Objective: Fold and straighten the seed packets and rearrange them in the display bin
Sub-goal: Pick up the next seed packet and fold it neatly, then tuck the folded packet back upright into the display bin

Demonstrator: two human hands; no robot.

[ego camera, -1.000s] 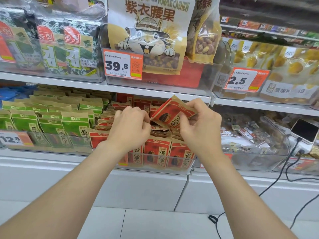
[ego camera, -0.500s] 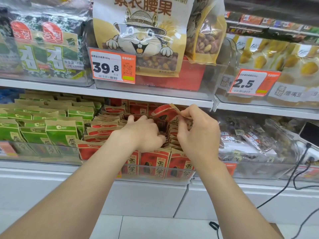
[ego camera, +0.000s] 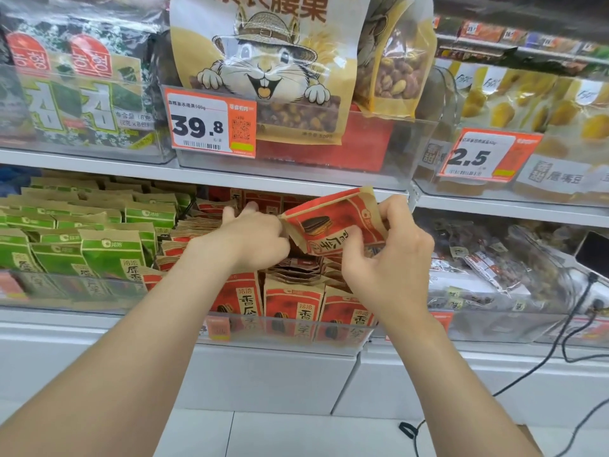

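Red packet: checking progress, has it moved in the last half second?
Yes: the red packet rose and shifted right; its top corner now overlaps the white shelf edge.

My right hand (ego camera: 392, 258) pinches a red seed packet (ego camera: 329, 222), tilted above the clear display bin (ego camera: 290, 331). My left hand (ego camera: 253, 239) is just beside its left edge, fingers (ego camera: 250, 207) stretched back over the rows of red packets (ego camera: 296, 305). Green packets (ego camera: 112, 255) stand to the left.

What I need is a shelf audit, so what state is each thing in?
red seed packet: lifted above the display bin, tilted, creased.
right hand: pinches that packet.
left hand: fingers straight, reaching into the bin.
front-row packets: upright.
piled packets: lying jumbled behind them.
green packets: upright in rows.
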